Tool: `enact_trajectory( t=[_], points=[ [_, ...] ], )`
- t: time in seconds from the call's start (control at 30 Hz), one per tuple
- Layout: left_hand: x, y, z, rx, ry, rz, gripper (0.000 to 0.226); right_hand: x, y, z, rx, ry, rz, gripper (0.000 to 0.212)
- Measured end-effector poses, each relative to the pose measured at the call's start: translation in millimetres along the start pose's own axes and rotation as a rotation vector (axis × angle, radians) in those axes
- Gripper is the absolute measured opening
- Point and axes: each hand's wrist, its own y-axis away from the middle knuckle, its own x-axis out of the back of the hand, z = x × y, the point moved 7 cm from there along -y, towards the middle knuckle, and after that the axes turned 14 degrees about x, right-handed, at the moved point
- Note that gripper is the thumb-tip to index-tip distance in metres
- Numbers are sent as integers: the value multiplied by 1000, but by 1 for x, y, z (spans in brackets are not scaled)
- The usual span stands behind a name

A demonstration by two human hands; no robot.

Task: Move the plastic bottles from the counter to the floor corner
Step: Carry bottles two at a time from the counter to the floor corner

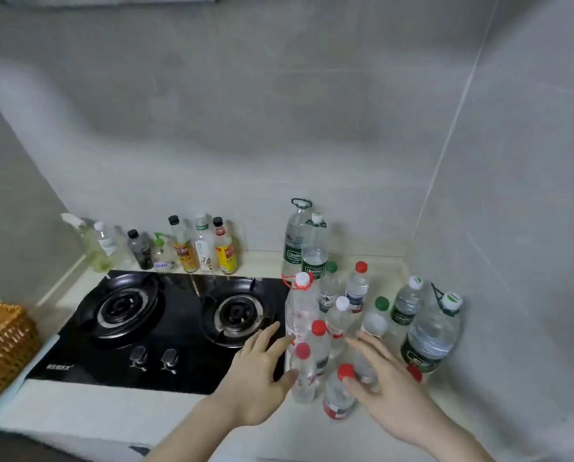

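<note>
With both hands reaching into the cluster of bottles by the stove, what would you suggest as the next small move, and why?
Probably close the left hand around the small red-capped bottle its fingers already touch. The right hand is open beside another red-capped bottle, and neither is gripped yet.

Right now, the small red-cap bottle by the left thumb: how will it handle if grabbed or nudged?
The small red-cap bottle looks clear through and mostly empty, so probably light and thin-walled, likely to dent under a firm squeeze. It stands tall and narrow among close neighbours, so a sideways nudge from the left hand could tip it into them. If it falls, its round body would probably roll.
</note>
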Motion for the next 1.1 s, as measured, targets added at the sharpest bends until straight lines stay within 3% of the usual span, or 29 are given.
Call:
enact_trajectory(
  t=[0.33,0.57,0.73,0.93,1.1],
  points=[
    [-52,-42,8,111,-49,-92,61,-37,-26,40,-54,41,-244,57],
    [-66,-49,11,149,-73,4,45,-61,-28,51,-128,73,-222,12],
    [-74,-48,9,203,-52,40,50,-66,-34,51,-179,17,-102,25],
    [-64,-36,2,211,-23,92,27,-62,-33,53,-254,-32,-82,27],
    [-46,-2,-14,237,114,157,20,-62,-31,40,-268,-58,-143,31]
  ],
)
